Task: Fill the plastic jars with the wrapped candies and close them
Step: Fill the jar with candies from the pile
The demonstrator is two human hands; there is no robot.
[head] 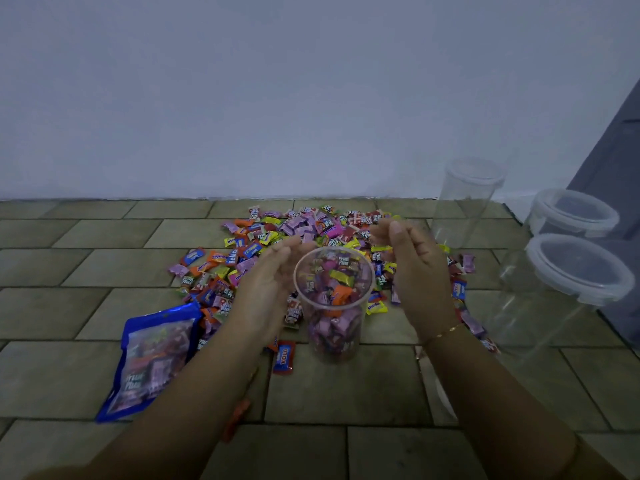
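A clear plastic jar (334,317) stands open on the tiled floor, more than half full of wrapped candies. Behind and around it lies a wide heap of wrapped candies (304,230) in purple, orange, yellow and red. My left hand (268,282) hovers just left of the jar's rim, palm facing right, fingers straight. My right hand (414,268) hovers just right of the rim, palm facing left, fingers relaxed. Neither hand holds anything or touches the jar.
Three closed, empty clear jars stand at the right: a tall jar (465,202) by the wall, another (573,214) behind, and the nearest jar (561,289). A blue candy bag (152,355) lies at the left. A red candy (284,358) lies in front of the jar.
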